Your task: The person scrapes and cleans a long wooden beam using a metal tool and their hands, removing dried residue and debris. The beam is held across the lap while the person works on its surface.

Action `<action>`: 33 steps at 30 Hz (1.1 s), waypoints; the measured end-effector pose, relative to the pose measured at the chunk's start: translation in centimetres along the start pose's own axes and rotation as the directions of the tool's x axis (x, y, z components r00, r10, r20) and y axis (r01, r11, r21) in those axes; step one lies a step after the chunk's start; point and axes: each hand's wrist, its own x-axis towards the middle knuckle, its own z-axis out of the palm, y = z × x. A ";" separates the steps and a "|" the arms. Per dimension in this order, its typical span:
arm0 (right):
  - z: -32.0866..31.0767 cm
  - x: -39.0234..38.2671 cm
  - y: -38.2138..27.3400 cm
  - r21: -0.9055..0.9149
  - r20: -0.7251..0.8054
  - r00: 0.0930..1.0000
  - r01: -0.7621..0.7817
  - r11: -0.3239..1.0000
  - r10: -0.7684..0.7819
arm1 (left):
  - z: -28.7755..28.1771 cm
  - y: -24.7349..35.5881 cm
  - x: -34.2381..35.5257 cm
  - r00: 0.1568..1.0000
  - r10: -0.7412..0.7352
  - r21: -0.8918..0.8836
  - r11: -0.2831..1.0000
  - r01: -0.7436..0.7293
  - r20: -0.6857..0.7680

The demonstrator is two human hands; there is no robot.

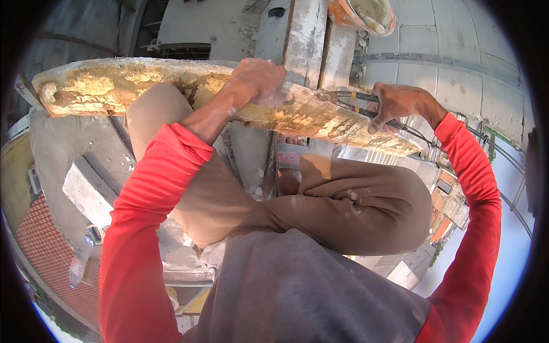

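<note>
A long weathered board [120,86] with flaky yellowish crust lies across my lap area, just beyond my knees. My left hand [257,81] is closed over the board near its middle, with powdery residue on the fingers. Metal pliers [351,98] with long dark, partly orange handles rest at the board, their head just right of my left hand. My right hand [394,107] grips the handles near the board's right part. Dark thin bars or cables run out to the right behind that hand; their connection is unclear.
My bent legs and sandalled foot are below the board on narrow supports [303,40] at a height. An orange bucket [349,12] with pale mix stands at the top. A white block [86,188] and plastic bottle [80,263] are at the left. Rooftops and sky show at the edges.
</note>
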 end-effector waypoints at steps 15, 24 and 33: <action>0.3 -0.8 -1.1 -0.888 -0.461 0.586 -0.304 0.346 -0.667 | 0.3 -0.3 -0.1 0.997 0.051 -0.015 0.999 -0.052 -0.058; -1.1 -2.5 -5.3 -0.714 -0.371 0.918 -0.186 0.675 -0.140 | 0.2 -0.2 0.0 1.000 0.019 -0.014 1.000 -0.019 -0.023; 0.1 -2.9 -2.6 -0.586 -0.407 0.842 0.056 0.808 -0.353 | 0.4 -0.7 0.3 0.996 0.066 -0.043 0.997 -0.069 -0.067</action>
